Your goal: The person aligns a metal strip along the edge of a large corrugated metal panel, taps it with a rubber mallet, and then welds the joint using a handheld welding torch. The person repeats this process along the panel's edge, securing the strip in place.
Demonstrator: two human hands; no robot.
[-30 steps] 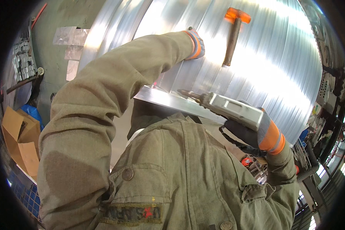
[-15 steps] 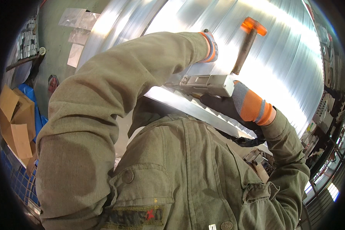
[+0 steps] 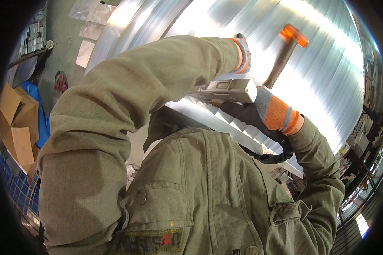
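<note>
Right hand [image 3: 269, 115], in an orange-and-grey glove, is wrapped round the low end of the hammer [image 3: 284, 57] handle. That's a closed grip, with the orange head up high and a little blurred against the big ribbed metal drum [image 3: 327, 80]. The left hand [image 3: 242, 54] reaches across at arm's length. Only its striped cuff shows past the sleeve, so I can't tell whether those fingers are closed on anything.

A grey metal block [image 3: 232, 90] sits between the two hands, touching the right glove, just above the bright flat strip [image 3: 225, 125] running along the drum. I can't make out which hand carries it.

Here's the worry: the hammer head is close to the left wrist, so a loose swing could glance off the curved, shiny wall and come down on that glove. Held so low on the handle, I'd say the head could wander. The block could also jump if it's caught off-centre.

The hammer itself has a dark, straight shaft and a stubby bright-orange head, and it's tilted up to the right.
</note>
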